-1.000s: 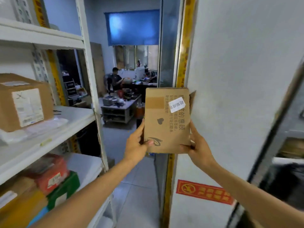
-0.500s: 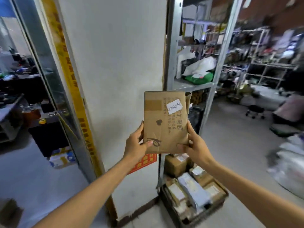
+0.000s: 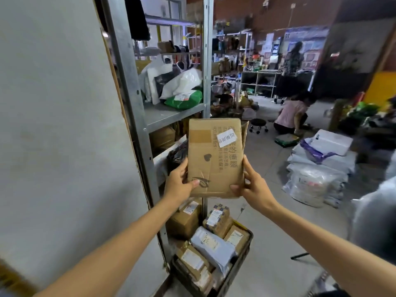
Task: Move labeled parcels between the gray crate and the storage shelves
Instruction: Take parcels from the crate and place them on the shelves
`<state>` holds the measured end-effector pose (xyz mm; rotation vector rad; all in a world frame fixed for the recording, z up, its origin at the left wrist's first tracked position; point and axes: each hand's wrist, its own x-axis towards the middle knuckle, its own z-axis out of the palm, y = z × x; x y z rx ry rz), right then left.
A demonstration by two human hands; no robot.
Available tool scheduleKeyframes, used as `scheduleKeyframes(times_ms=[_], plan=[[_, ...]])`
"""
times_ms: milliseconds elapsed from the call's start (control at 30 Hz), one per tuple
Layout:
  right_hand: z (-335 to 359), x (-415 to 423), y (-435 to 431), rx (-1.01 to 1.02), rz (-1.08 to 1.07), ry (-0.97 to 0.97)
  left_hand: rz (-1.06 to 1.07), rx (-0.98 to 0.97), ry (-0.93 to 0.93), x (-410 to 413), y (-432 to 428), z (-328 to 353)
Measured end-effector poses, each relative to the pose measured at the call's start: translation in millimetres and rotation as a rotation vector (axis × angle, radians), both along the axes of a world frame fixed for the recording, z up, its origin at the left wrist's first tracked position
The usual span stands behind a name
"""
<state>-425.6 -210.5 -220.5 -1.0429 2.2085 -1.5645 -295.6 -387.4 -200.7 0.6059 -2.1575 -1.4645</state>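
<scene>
Bare L hand (image 3: 179, 183), R hand (image 3: 255, 188), forearms (image 3: 120, 245)

Arms stretched forward; left hand (image 3: 179, 185) and right hand (image 3: 255, 187) grip the parcel (image 3: 216, 159), thumbs in front.

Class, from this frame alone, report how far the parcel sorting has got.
Looks done: bags, including a green bag, lie on the shelf. In hand: left hand and right hand grip a flat cardboard parcel, held up. Left: the gray crate below is full of labeled boxes and a gray mailer, so much seems to remain.
</scene>
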Motion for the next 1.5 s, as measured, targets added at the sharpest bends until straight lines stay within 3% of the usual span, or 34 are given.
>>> scheduleKeyframes(times_ms=[567, 867, 1167, 1500], plan=[[-54, -172, -41, 0.088, -0.377, -0.022, -0.389, 0.023, -0.089, -254, -80, -63], [-123, -234, -66, 0.171, -0.535, -0.174, -0.586, 0.026, -0.254, -359, -114, -134], [-268, -298, -71, 0.259, -0.567, -0.342, -0.557, 0.058, -0.442, -434, -117, -280], [-522, -360, -80, 0.42, -0.462, -0.553, -0.439, 0.121, -0.679, -474, -116, -538]])
